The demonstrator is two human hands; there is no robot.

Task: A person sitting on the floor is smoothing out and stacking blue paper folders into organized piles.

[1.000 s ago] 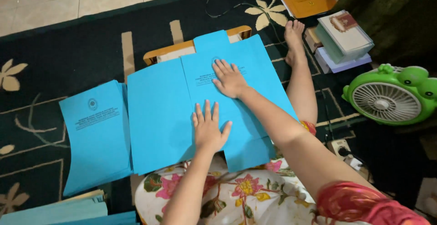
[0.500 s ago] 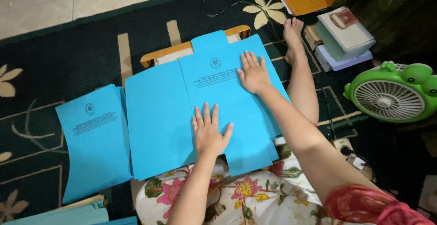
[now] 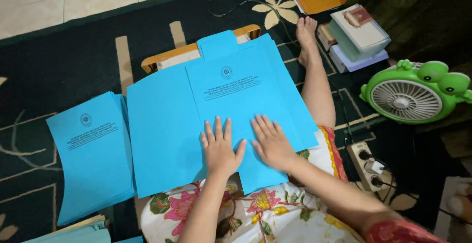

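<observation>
The person wears a cream dress point(image 3: 255, 218) printed with pink, yellow and green flowers, trimmed with a red patterned sleeve point(image 3: 398, 232); arms, hands and foot point(image 3: 306, 31) are bare.

Open folder point(image 3: 196, 120) on lap board point(image 3: 169, 56), carpet point(image 3: 64, 51) centre; folder stack point(image 3: 91, 154) left; fan point(image 3: 415, 93), power strip point(image 3: 366, 164) right edge.

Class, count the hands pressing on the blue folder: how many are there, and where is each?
2. Left hand lies flat at the blue folder's lower middle; right hand lies flat just beside it.
</observation>
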